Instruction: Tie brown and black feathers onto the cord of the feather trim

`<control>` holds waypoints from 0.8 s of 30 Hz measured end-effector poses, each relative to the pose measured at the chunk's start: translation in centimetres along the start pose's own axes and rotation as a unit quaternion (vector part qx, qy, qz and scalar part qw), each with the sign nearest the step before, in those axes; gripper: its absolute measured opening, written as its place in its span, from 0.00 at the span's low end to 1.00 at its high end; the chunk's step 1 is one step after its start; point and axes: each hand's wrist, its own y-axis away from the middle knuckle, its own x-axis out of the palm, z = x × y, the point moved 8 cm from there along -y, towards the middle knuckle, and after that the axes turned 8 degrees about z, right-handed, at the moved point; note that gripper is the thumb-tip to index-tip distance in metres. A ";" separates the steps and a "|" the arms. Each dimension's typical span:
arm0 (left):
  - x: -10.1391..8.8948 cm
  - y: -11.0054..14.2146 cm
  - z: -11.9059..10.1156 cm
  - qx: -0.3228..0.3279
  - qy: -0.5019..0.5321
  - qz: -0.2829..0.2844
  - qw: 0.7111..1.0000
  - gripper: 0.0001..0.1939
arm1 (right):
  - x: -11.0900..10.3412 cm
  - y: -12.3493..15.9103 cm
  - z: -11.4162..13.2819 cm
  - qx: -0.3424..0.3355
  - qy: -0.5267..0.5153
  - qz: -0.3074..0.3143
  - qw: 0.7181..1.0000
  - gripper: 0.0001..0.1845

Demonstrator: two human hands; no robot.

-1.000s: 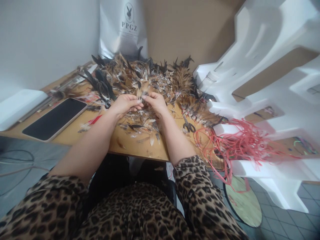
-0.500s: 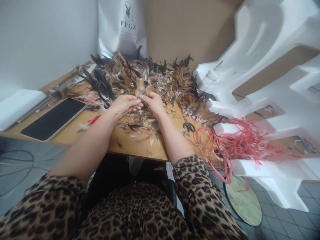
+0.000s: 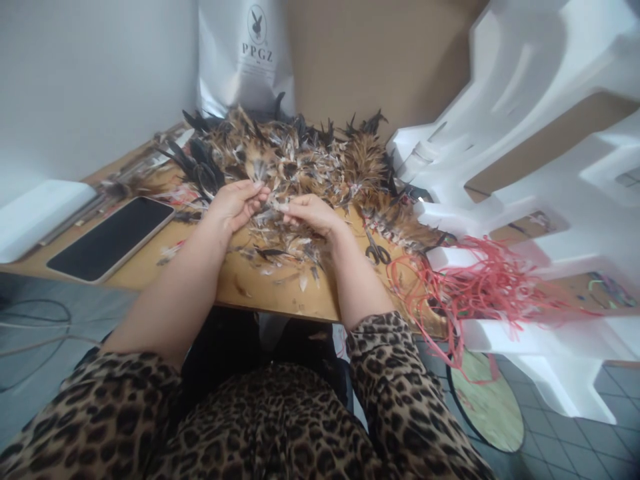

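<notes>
A heap of brown, black and white feathers (image 3: 300, 157) covers the back and middle of a wooden table (image 3: 270, 293). My left hand (image 3: 233, 203) is raised a little over the heap's near edge, fingers pinched on a small pale feather (image 3: 257, 175). My right hand (image 3: 313, 215) lies low on the loose feathers just to its right, fingers curled on a small bunch of feathers. The two hands are a short way apart.
A black phone (image 3: 110, 237) lies at the table's left beside metal rods (image 3: 75, 213). Black scissors (image 3: 377, 252) lie right of my right hand. Red strings (image 3: 475, 287) spill over white foam packing (image 3: 525, 167). A silver bag (image 3: 245, 57) stands behind.
My hands, joined fingertip to fingertip before, have drawn apart: the left has lifted up and left with a feather, the right has dropped onto the loose feathers.
</notes>
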 end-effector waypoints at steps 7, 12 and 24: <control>-0.2 -0.1 0.3 -0.002 0.007 -0.002 1.000 0.02 | -0.8 -0.6 0.1 -0.055 0.120 -0.103 0.986 0.10; -0.4 -0.2 0.3 0.007 0.000 0.000 1.000 0.03 | 0.9 -1.4 -0.2 -0.075 0.332 -0.123 0.932 0.09; -0.9 -0.3 0.3 0.012 -0.051 0.010 0.999 0.05 | 0.8 -0.9 0.9 -0.063 0.473 -0.161 0.864 0.10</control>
